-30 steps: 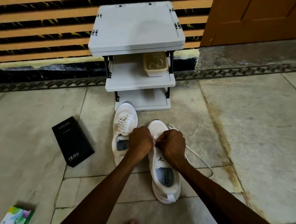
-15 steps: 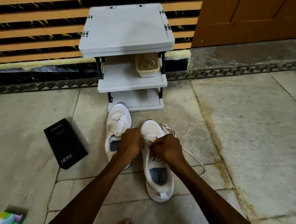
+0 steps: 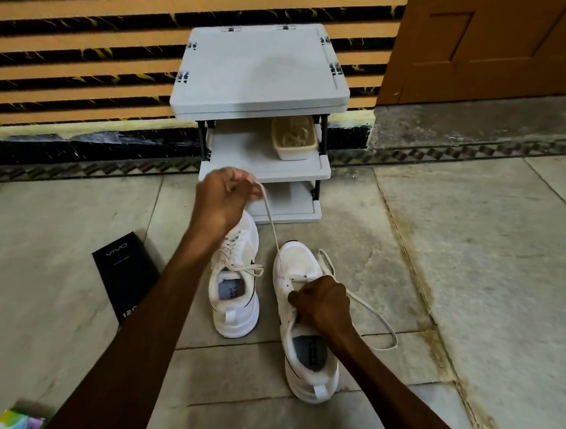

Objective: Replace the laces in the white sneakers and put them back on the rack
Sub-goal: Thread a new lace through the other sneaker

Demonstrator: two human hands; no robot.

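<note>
Two white sneakers stand on the stone floor in front of a grey three-shelf rack (image 3: pixel 264 70). The left sneaker (image 3: pixel 235 287) is laced. On the right sneaker (image 3: pixel 303 341) my right hand (image 3: pixel 324 303) grips the upper by the eyelets. My left hand (image 3: pixel 224 197) is raised above the left sneaker and pinches one end of a white lace (image 3: pixel 271 223), which runs taut down to the right sneaker's front eyelets. The lace's other end (image 3: pixel 373 316) loops loosely on the floor to the right.
A beige basket (image 3: pixel 294 138) holding pale cords sits on the rack's middle shelf. A black phone box (image 3: pixel 124 271) lies on the floor to the left, and a colourful small box (image 3: pixel 19 420) at the bottom left. A wooden door (image 3: pixel 490 48) stands at the back right.
My left hand has lifted away from the right sneaker, up and to the left, drawing the lace taut. My right hand stays on the sneaker. The camera has shifted.
</note>
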